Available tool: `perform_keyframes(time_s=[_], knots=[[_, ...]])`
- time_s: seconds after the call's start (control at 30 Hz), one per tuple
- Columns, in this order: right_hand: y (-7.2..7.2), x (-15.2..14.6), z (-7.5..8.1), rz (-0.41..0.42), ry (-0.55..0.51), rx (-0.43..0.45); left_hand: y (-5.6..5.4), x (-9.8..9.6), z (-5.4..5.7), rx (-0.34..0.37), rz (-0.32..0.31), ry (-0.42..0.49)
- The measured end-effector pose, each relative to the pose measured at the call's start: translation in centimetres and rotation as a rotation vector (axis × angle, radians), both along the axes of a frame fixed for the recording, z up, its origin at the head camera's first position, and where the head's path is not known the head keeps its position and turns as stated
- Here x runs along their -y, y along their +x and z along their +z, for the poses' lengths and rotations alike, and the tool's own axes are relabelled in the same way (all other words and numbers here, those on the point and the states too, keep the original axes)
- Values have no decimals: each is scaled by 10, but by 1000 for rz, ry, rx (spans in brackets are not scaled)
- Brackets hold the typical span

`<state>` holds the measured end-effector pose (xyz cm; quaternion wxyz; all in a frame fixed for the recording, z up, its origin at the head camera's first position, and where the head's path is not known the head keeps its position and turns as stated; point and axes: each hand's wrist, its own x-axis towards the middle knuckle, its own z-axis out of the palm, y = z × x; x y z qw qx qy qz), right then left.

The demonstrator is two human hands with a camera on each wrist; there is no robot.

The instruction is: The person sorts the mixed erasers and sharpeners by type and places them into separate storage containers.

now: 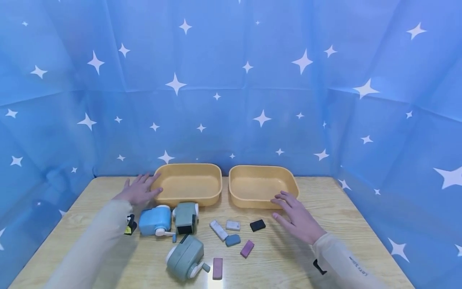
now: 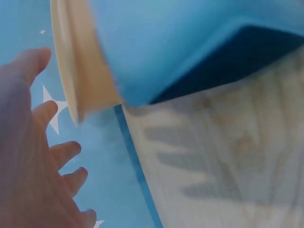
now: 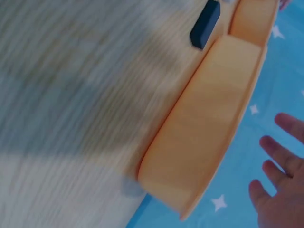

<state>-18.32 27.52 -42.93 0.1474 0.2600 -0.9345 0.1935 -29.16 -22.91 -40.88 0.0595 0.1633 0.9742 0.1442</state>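
My left hand [image 1: 138, 191], fingers spread, reaches beside the left end of the left yellow bin [image 1: 187, 200]; its fingertips overlap the rim in the head view. Just below that hand stands a blue hand-crank pencil sharpener [image 1: 154, 220], seen large and blurred in the left wrist view. Two grey-green crank sharpeners, one upright [image 1: 185, 216] and one nearer the front [image 1: 186, 257], sit to its right. My right hand [image 1: 297, 218] hovers palm down by the front right corner of the right yellow bin [image 1: 252, 203], fingers loosely extended. Neither hand holds anything.
Several small eraser-like blocks lie mid-table: white ones [image 1: 218, 230], a blue one [image 1: 232, 240], a black one [image 1: 258, 225], purple ones [image 1: 247, 249]. The wooden table [image 1: 346, 257] meets a blue star-printed curtain [image 1: 216, 112] at the back and sides.
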Motion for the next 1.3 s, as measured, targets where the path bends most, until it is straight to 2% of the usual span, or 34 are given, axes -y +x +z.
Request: perform_keyframes(time_s=[0.2,0.43,0.73,0.87,0.97,1.07,1.3], knots=[[7,15,-4,54,-9,7,-8,-4,5,48,27,25],[14,23,-12,79,-14,22,-6,1,-9,123,46,-2],[19,25,-29,84,-35,29,-3,13,-15,124,22,31],[20,27,-33,80,-40,34,-4,22,-21,125,5,136],[20,28,-36,88,-50,30,-7,27,-27,166,-26,269],[20,30,-38,105,-58,20,-8,29,-33,226,-31,360],[18,36,-40,105,-74,58,-10,30,-37,264,-13,384]])
